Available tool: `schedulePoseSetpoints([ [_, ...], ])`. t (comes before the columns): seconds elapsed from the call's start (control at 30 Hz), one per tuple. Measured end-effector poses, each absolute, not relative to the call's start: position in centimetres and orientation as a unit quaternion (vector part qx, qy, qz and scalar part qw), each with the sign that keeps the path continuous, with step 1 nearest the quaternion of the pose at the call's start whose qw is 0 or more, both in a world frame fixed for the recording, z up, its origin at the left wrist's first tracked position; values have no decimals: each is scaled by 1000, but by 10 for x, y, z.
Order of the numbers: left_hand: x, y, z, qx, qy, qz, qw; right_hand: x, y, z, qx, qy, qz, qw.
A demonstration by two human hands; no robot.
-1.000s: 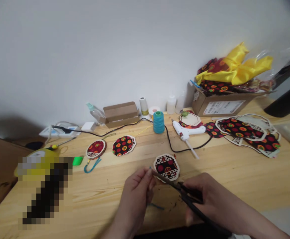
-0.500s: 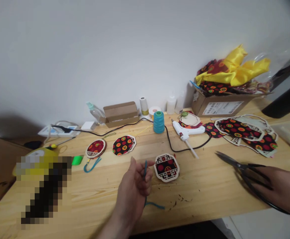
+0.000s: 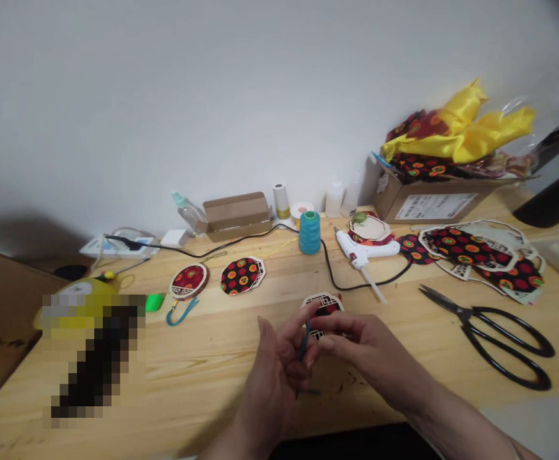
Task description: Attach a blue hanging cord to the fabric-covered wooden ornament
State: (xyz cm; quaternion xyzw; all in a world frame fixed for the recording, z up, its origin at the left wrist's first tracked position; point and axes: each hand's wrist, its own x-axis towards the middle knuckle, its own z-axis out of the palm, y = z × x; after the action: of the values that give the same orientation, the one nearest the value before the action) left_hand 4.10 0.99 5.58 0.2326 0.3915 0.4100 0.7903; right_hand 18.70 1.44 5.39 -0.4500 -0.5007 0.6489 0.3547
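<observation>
A short teal cord [image 3: 305, 340] runs through the curled fingers of my left hand [image 3: 276, 364], with its thumb raised. My right hand [image 3: 368, 342] meets it from the right, thumb and forefinger closed at the cord's upper part. Behind both hands lies a wooden lattice-framed piece with dark red patterned fabric [image 3: 329, 306], partly covered by the fingers. Black-handled scissors [image 3: 466, 316] rest on the table to the right, slightly open and untouched.
A teal thread cone [image 3: 310, 233] and a white glue gun [image 3: 368, 249] with its black cable stand behind. Patterned octagonal [image 3: 242, 276] and round pieces [image 3: 189, 281] lie left. More framed pieces [image 3: 480, 252] and a cardboard box [image 3: 432, 201] of fabric are at right.
My right hand has let go of the scissors, leaving them on the table, and has moved left to the teal cord. My left hand has shifted slightly right, still holding the cord.
</observation>
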Motion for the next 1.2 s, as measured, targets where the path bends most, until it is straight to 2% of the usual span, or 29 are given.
schedulePoseSetpoints([
  [0.13,39,6,53,246,409,404,780,177,18,48,-390,-424,730,368],
  [0.37,37,5,48,278,385,400,784,177,17,50,-391,-396,732,393],
  [0.57,39,6,50,256,347,387,815,181,17,55,-445,-424,671,415],
  [0.77,39,6,48,280,370,372,804,187,21,60,-499,-447,611,422],
  [1.2,37,8,49,511,527,319,599,186,21,58,-501,-454,597,431],
])
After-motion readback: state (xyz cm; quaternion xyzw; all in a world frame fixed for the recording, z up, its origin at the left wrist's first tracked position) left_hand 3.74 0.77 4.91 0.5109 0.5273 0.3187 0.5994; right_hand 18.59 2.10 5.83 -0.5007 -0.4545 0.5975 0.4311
